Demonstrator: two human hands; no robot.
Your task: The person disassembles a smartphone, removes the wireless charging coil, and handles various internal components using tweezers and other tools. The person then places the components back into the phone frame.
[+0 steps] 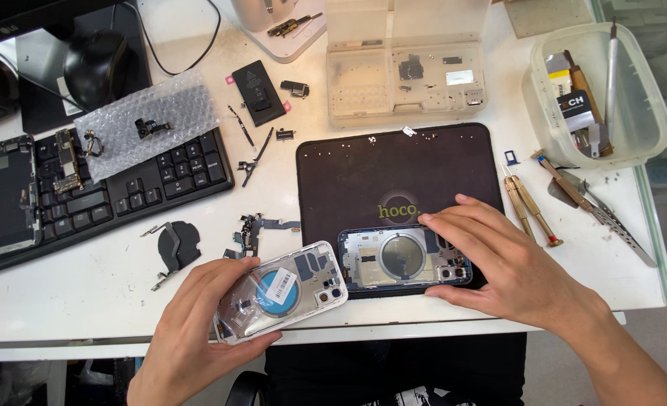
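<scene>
Currently left hand [190, 331] grasps white phone housing [282, 292] at the desk's [85, 293] front edge; right hand [499, 263] rests unclenched, fingertips touching blue phone housing [393, 259] on black work mat [393, 173].

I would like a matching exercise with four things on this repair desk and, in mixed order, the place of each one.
Things:
1. white phone housing
2. blue phone housing
3. bubble wrap
4. two screwdrivers

Places:
A. on the black keyboard
B. under the right hand, on the black mat
C. right of the mat, on the white desk
D. in the left hand, left of the mat

Pairs: 1-D, 2-B, 3-A, 4-C
</scene>
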